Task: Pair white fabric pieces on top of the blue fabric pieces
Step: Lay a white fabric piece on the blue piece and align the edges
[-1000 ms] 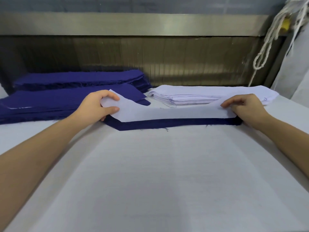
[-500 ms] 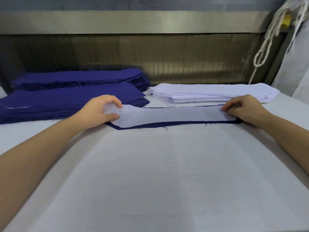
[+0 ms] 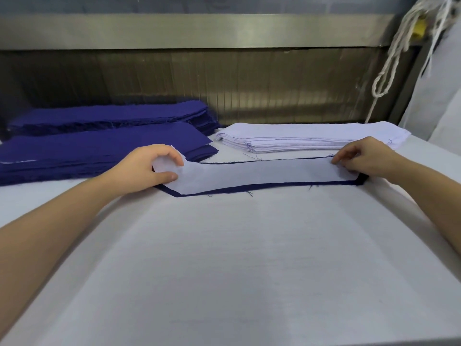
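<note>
Two blue fabric stacks (image 3: 112, 116) and one white fabric stack (image 3: 299, 136) sit behind the single white piece (image 3: 262, 173) we lay over one blue piece (image 3: 249, 189), our left hand (image 3: 147, 168) and right hand (image 3: 366, 156) wide apart, each pinching one end.

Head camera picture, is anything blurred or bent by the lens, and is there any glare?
Head view: the looped white rope at top right is smeared; head view: the white cloth-covered table bows outward at its sides, wide-angle; head view: the brushed steel rail has a dull sheen, no harsh glare; head view: the long white fabric piece looks sharp.
</note>
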A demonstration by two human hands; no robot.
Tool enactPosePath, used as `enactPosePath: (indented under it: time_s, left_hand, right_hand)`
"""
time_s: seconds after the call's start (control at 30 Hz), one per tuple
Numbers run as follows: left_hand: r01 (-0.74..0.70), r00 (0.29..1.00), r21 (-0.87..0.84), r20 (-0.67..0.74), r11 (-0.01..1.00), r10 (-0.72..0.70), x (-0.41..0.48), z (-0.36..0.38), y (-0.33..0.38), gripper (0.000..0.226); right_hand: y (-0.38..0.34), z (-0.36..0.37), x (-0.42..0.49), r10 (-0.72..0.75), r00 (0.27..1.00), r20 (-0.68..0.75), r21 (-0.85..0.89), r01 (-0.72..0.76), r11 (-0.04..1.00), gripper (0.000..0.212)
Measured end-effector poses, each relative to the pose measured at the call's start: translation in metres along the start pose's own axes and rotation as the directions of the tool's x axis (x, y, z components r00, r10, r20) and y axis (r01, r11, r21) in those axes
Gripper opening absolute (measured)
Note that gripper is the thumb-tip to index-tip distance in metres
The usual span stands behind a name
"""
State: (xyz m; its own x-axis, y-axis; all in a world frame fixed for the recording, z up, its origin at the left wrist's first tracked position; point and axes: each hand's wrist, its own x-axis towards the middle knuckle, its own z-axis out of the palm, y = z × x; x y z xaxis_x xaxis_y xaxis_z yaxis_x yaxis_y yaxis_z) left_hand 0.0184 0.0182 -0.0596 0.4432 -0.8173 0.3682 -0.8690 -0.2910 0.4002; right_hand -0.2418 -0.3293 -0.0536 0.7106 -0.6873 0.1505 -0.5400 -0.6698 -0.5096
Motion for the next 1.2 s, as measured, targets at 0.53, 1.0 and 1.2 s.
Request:
enactPosePath:
  time_s: [0.53, 1.0, 1.2]
  left_hand:
    - [-0.004, 1.000, 0.062, 0.025, 0.998, 0.003, -0.0019, -0.0043, -0.0018, 0.034]
    - [-0.045, 0.995, 0.118, 0.099, 0.992, 0.033, -0.0038, -0.0039, -0.0056, 0.019]
    - [-0.060, 0.994, 0.210, 0.098, 0.976, 0.040, -0.0034, -0.0041, -0.0088, 0.019]
  right_hand:
    - [-0.0016, -0.0012, -0.0003, -0.002, 1.000, 0.025, -0.044, 0.003, 0.999, 0.035]
    - [-0.0004, -0.0007, 0.0004, 0.020, 0.998, -0.055, -0.002, -0.020, 1.000, 0.031]
    - [0.0021, -0.0002, 0.0012, 0.021, 0.999, -0.042, -0.042, -0.022, 0.999, 0.029]
